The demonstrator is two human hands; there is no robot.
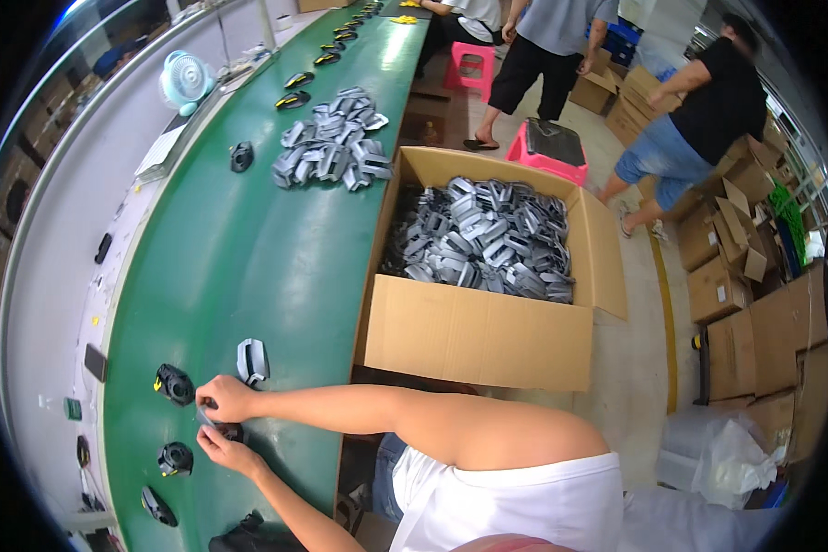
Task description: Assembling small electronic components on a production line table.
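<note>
Over the green work surface, my right hand [225,400] and my left hand [225,451] come together with fingers pinched. Between them is a small dark plastic part [233,431] with a grey piece on it, mostly covered by the fingers. Just beyond my right hand lies a grey plastic shell [252,362] with a slot in it. A black part with yellow bits [174,385] sits left of my right hand. Nearer my left hand are a similar round black part [176,458] and a longer black-and-yellow one [158,506].
An open cardboard box [478,331] full of grey shells stands at the right edge of the green belt [221,267]. A heap of grey shells [336,138] lies farther up. Several people, pink stools [470,69], cartons [718,285] and a fan [186,81] are beyond.
</note>
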